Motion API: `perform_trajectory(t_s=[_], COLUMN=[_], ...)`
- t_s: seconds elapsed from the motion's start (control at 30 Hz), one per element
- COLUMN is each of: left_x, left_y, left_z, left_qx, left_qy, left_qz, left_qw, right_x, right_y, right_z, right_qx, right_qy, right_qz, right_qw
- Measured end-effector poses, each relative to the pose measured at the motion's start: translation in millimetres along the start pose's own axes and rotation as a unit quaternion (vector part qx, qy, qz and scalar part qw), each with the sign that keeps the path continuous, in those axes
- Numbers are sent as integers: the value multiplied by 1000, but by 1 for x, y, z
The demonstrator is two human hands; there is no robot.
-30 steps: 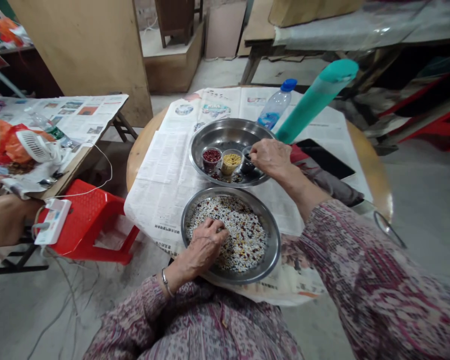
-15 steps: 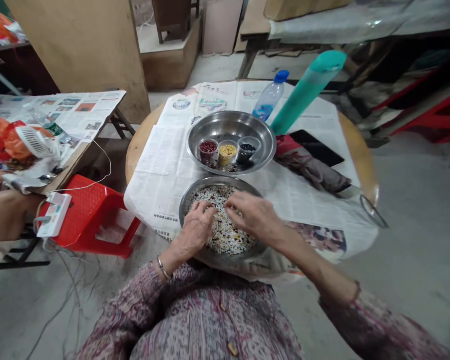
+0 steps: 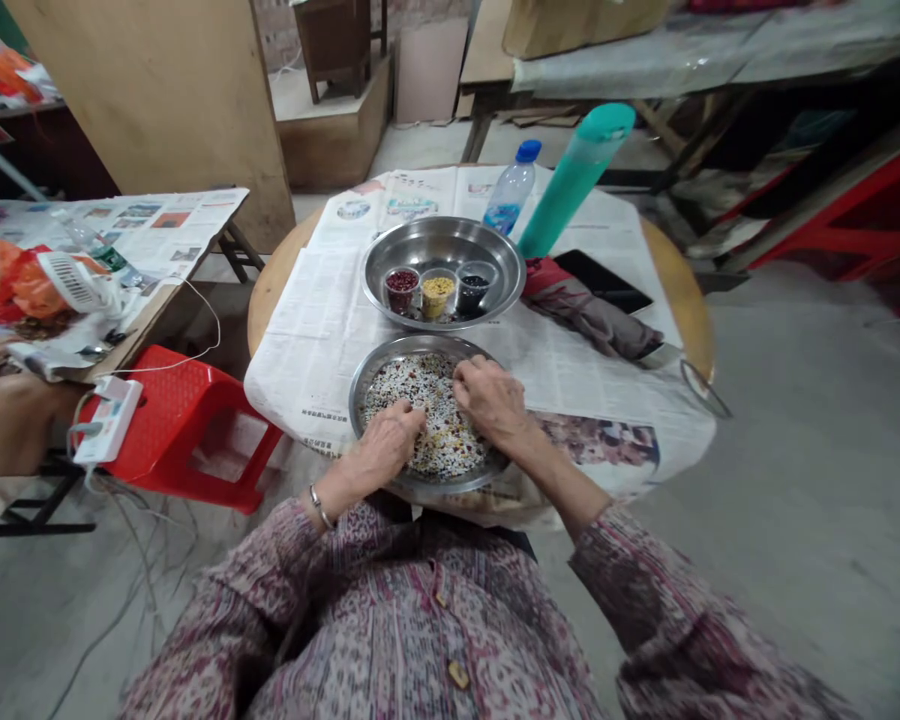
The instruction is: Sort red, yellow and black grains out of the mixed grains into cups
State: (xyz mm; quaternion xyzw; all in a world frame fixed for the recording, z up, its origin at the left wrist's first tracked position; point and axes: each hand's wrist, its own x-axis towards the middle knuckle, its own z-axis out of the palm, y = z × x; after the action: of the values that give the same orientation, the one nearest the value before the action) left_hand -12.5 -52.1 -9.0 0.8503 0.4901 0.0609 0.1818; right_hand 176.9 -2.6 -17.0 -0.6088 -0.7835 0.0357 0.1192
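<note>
A metal bowl (image 3: 356, 385) stands on the newspaper in front of me, with white grains mixed with red, yellow and black beans (image 3: 431, 400) in it. Over its left side is my left hand (image 3: 391, 438), thumb and fingertips pinched together; anything between them is too small to make out. My right hand (image 3: 491, 400) reaches over the right side, its fingers curled down at the mixture and the fingertips partly hidden. Behind, a larger metal basin (image 3: 450, 235) holds three clear cups: red beans (image 3: 402, 283), yellow beans (image 3: 438, 289) and black beans (image 3: 472, 288).
At the back right of the round table are a water bottle (image 3: 508, 190), a green cylinder (image 3: 577, 180), a black tablet-like object (image 3: 604, 280) and a folded umbrella (image 3: 592, 315). A red stool (image 3: 172, 400) bears a power strip (image 3: 110, 425). At left, another person's leg (image 3: 15, 425) shows.
The view has shifted slightly. My right hand has drawn its fingers in at the grains on the right side of the bowl. My left hand stays over the left side, fingertips closer together.
</note>
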Motion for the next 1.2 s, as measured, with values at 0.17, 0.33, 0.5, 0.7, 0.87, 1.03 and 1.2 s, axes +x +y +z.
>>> perform_trajectory(t_s=[0.17, 0.33, 0.5, 0.7, 0.87, 1.03, 1.2], left_x=[38, 62, 80, 53, 12, 15, 30], left_y=[-10, -11, -6, -7, 2, 1, -14], left_z=[-2, -7, -2, -3, -1, 4, -8], left_qx=[6, 70, 76, 46, 23, 62, 75], left_qy=[73, 80, 46, -1, -16, -25, 40], left_qz=[14, 25, 54, 74, 121, 103, 44], left_qw=[997, 994, 995, 996, 992, 992, 995], right_x=[-8, -23, -37, -32, -13, -2, -12], right_y=[-12, -8, 6, 9, 4, -1, 1], right_z=[6, 6, 8, 16, 16, 16, 9], right_qx=[83, 141, 124, 112, 113, 96, 137], right_qy=[-62, -50, -20, -24, 37, -1, -77], right_qz=[-15, -37, -60, -23, -15, -34, -81], right_qw=[995, 988, 990, 993, 993, 995, 984])
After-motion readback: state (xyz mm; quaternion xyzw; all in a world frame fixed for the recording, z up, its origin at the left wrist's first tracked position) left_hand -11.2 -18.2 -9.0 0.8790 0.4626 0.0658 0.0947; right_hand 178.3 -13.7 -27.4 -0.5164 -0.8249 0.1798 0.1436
